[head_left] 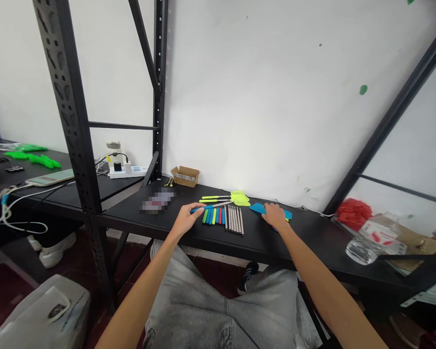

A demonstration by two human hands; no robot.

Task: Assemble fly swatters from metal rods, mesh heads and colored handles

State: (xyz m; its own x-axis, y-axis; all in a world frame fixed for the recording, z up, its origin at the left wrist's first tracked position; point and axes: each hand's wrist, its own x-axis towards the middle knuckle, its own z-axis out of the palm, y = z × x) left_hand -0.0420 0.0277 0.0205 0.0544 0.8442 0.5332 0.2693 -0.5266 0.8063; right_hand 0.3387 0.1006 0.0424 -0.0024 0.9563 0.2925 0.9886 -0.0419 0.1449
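My left hand (186, 217) is closed around the blue handle (198, 209) of a thin metal rod, which points right across the table. My right hand (275, 214) has its fingers curled over a small pile of blue fly swatter heads (257, 208); the fingertips are partly hidden. Between my hands lies a row of short coloured handles (213, 216) in green, blue, yellow and red. Beside them are several silver metal rods (234, 220), side by side. Behind the row rest yellow-green fly swatters (240, 198) with their rods and handles on.
A small open cardboard box (185, 176) stands by the wall at the back left. Black shelf posts (70, 106) rise on the left. A large clear plastic bottle (374, 237) and a red plastic bag (354, 213) lie at the right. A power strip (129, 171) sits on the left table.
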